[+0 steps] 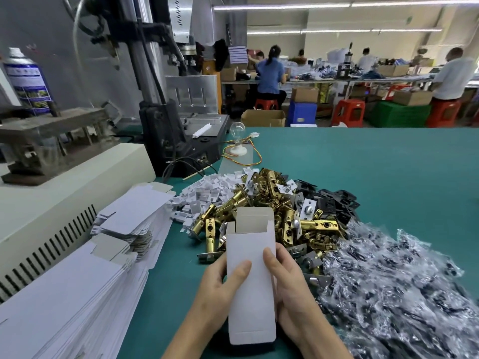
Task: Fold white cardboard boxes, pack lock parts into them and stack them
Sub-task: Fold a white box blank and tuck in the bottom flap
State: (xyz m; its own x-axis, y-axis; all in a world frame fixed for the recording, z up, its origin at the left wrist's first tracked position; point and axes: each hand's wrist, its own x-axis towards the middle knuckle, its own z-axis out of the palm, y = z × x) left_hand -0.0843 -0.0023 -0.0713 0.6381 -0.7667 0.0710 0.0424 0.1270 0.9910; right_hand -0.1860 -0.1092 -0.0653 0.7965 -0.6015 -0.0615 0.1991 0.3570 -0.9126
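A factory packing floor: a press machine (pixel 145 73) beside the green table (pixel 363 164), heaps of brass latches (pixel 272 203), seated workers (pixel 269 73) at long benches (pixel 337 80) among cartons (pixel 263 118)

Left hand (pixel 220 287) and right hand (pixel 287 279) clasp the box (pixel 252 307), thumbs on front.

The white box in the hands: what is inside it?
The box, held by the left hand and right hand, is open on top. Only bare grey inner wall shows at its mouth. The front wall hides the rest inside.
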